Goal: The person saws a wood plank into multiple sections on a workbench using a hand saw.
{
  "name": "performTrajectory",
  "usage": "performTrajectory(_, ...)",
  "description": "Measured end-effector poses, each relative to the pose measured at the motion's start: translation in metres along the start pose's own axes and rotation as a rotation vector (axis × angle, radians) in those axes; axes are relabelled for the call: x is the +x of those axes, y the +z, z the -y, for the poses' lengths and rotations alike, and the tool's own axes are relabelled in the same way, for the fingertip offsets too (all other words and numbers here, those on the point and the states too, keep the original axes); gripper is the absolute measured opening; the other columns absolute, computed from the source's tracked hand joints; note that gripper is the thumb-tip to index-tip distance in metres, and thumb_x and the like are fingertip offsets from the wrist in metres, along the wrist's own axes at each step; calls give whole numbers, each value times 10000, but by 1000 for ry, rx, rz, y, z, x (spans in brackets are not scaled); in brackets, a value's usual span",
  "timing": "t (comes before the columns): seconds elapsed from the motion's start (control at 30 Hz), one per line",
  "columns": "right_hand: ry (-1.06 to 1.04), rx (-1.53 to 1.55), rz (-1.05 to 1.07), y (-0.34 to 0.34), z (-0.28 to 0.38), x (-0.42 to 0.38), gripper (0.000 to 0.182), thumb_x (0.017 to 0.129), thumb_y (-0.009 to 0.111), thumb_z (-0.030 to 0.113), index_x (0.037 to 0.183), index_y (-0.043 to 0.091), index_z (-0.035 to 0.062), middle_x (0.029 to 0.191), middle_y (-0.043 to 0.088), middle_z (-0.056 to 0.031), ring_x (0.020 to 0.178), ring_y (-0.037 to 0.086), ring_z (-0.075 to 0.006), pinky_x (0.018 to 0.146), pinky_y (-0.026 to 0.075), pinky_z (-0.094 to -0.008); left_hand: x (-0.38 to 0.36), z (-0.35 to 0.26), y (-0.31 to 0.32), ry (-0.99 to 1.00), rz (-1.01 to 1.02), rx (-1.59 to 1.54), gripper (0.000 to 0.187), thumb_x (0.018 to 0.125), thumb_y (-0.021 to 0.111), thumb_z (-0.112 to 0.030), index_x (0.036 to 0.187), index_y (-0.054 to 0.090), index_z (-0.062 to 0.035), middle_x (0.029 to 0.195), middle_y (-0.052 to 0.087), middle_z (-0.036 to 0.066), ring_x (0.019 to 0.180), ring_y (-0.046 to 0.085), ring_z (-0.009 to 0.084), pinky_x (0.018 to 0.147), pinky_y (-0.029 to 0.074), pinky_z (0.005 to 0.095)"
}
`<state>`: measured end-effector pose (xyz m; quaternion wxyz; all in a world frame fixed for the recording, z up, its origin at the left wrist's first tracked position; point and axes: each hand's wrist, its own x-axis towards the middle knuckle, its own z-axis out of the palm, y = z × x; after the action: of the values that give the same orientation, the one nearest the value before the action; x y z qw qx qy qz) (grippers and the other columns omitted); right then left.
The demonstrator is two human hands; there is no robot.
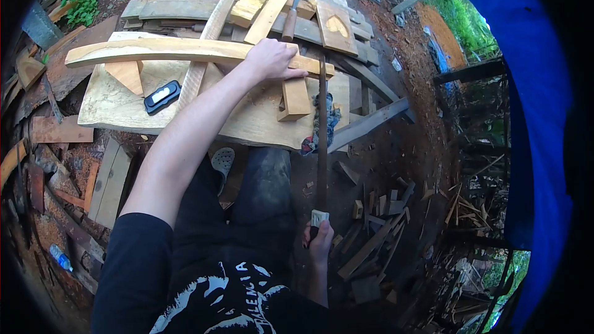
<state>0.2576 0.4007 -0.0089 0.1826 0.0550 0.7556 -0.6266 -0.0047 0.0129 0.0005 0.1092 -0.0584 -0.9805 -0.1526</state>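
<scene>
Hands well apart; left hand (271, 60) clamped over beam (173, 51), which lies across bench (247, 127); right hand (319, 242) closed round handle of saw (322, 148), blade across beam's right end, bite depth hidden; block (296, 100) near left hand, black case (162, 97) on bench

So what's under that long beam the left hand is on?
A plank, a block and a triangular piece stick out from beneath the beam; whatever lies directly under it is covered.

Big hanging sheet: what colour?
Blue; the sheet shows best in the head view, the only one.
</scene>
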Motion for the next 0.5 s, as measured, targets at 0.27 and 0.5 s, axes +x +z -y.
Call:
performTrajectory(0.27, 33, -92, -31, 32, 55, 68, 571, 1102, 356, 516, 854, 550, 40, 537, 441, 12, 416, 413, -78, 401, 317, -253, 0, 3, 0, 68, -36, 6, 784, 904, 529, -769, 837, 672, -1, 741, 697, 229, 724, 711, 404, 698, 568, 484)
performTrajectory(0.5, -105, -238, -71, 88, 108, 209, 656, 1083, 372, 581, 711, 524, 62, 495, 429, 14, 370, 388, -96, 372, 308, -273, -1, 2, -1, 51, -73, 0, 788, 899, 544, -764, 843, 675, 11, 718, 688, 233, 724, 712, 402, 702, 568, 481)
